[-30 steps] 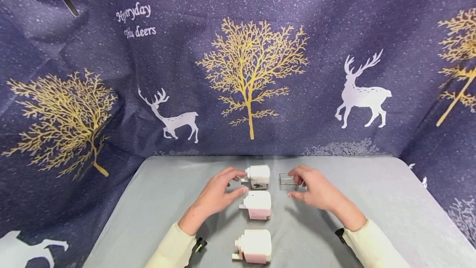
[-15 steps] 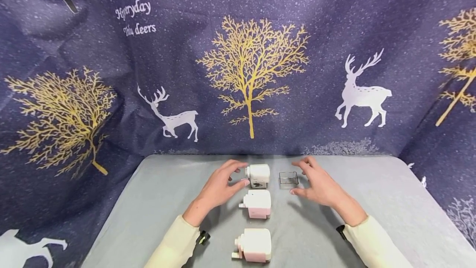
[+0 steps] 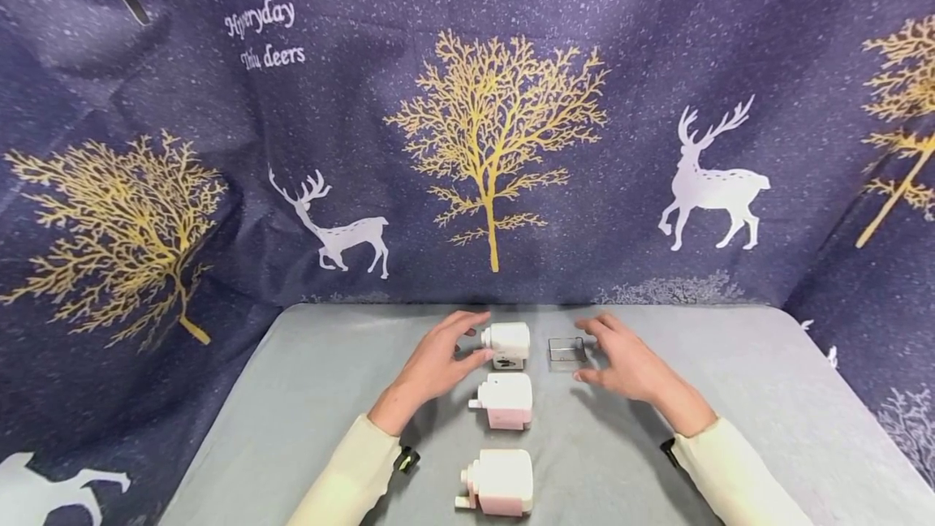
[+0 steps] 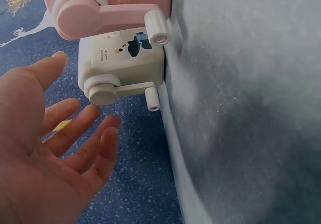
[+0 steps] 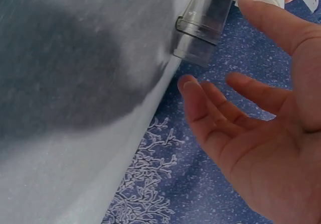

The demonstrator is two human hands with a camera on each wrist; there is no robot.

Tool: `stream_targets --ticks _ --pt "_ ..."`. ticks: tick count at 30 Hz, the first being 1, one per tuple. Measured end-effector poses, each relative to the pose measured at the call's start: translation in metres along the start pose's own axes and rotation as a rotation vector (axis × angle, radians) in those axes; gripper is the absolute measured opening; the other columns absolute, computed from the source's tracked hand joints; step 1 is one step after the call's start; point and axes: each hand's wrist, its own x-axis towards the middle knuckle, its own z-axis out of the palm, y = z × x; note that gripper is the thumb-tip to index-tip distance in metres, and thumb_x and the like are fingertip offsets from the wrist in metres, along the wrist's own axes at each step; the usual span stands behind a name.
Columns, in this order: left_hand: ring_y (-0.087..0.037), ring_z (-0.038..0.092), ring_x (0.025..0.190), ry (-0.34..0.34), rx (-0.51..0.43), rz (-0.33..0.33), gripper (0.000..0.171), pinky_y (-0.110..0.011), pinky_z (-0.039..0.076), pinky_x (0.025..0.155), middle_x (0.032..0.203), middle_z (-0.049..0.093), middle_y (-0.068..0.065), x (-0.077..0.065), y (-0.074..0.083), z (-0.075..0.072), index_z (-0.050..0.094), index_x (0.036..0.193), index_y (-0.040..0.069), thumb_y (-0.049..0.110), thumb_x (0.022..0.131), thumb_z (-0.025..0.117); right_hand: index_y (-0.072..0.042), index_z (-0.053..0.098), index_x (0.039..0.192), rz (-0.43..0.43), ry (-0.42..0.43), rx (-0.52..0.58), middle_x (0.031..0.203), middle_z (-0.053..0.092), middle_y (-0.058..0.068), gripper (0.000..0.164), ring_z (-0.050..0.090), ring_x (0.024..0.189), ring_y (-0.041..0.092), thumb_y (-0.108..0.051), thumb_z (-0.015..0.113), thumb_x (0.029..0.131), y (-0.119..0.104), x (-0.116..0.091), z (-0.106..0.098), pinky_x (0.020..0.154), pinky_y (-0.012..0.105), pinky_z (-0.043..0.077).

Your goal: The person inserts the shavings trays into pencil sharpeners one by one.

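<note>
A white crank pencil sharpener [image 3: 509,341] with a dark printed picture stands at the back of the table. My left hand [image 3: 436,360] is just left of it, fingers spread around its crank side and holding nothing. In the left wrist view a gap shows between those fingers and the white sharpener [image 4: 123,61]. To the sharpener's right lies a clear shavings drawer [image 3: 566,354]. Close to the drawer's right side, my right hand [image 3: 626,360] is spread with nothing in it. In the right wrist view the clear drawer [image 5: 205,25] sits beyond the fingertips, apart from them.
Two pink-and-white crank sharpeners stand in a line in front: a middle one [image 3: 506,401] and a nearer one [image 3: 500,483], cranks to the left. The grey table [image 3: 730,372] ends at a dark blue printed cloth [image 3: 584,266] behind.
My right hand has drawn back from the clear drawer, which it was touching or covering, and its fingers have spread. The left hand has moved slightly forward and right, nearer the white sharpener.
</note>
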Motion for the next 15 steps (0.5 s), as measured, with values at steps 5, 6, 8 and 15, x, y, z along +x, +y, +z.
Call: stream_targets --ticks 5,6,8,15 --pt "-0.018 0.056 0.111 0.001 0.012 0.011 0.059 -0.032 0.053 0.082 0.133 0.052 0.008 0.0042 -0.0023 0.0023 0.049 0.144 0.022 0.041 0.091 0.067 0.001 0.055 0.131 0.007 -0.016 0.003 0.117 0.057 0.016 0.08 0.06 0.091 0.026 -0.03 0.087 0.065 0.0038 0.001 0.0031 0.081 0.044 0.053" --pt "-0.018 0.056 0.111 -0.001 0.012 0.009 0.058 -0.032 0.053 0.081 0.133 0.052 0.008 0.0047 -0.0029 0.0029 0.05 0.143 0.022 0.041 0.091 0.067 0.001 0.055 0.131 0.005 -0.023 0.005 0.117 0.057 0.017 0.079 0.06 0.091 0.026 -0.03 0.087 0.065 0.0042 0.0013 0.0037 0.081 0.044 0.053" --pt "-0.019 0.057 0.11 -0.007 0.012 0.001 0.055 -0.031 0.053 0.08 0.132 0.053 0.008 0.0054 -0.0037 0.0036 0.052 0.141 0.022 0.042 0.092 0.066 0.002 0.055 0.131 0.001 -0.033 0.005 0.117 0.058 0.018 0.079 0.06 0.093 0.027 -0.029 0.087 0.066 0.005 0.0021 0.0049 0.083 0.046 0.052" --pt "-0.014 0.057 0.108 -0.037 0.018 -0.02 0.051 -0.032 0.053 0.078 0.128 0.055 0.006 0.0061 -0.0067 0.0069 0.053 0.139 0.025 0.045 0.093 0.063 0.004 0.055 0.129 0.001 -0.056 0.007 0.102 0.065 0.012 0.075 0.061 0.091 0.026 -0.026 0.086 0.067 0.0087 0.0047 0.0097 0.086 0.047 0.051"
